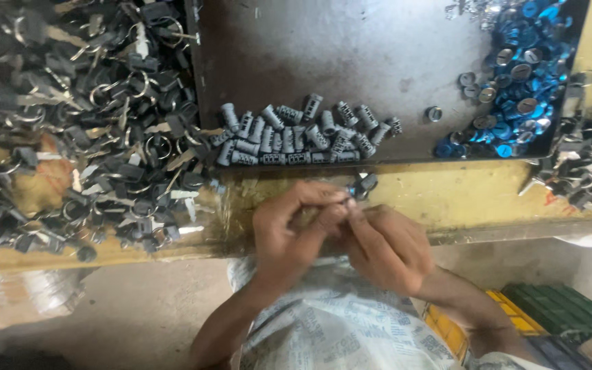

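Hands meet low in the middle, left hand (289, 229) and right hand (381, 243) pinching shut on one small lock barrel (363, 185), while finished grey lock barrels (296, 133) sit in the tray (351, 55) above and a big key pile (83, 116) waits upper left.

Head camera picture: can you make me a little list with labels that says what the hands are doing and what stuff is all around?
left hand: pinching a small part at the fingertips, meeting the other hand
right hand: fingers closed on the same spot; black key head sticks up just above
metal tray: dark, beyond the hands
grey lock cylinders: bunched along the tray's near edge
blue-capped discs: heaped in the tray's right corner
keys pile: black-headed keys with rings, left of the tray
bench edge: yellow, worn
lap cloth: printed, light
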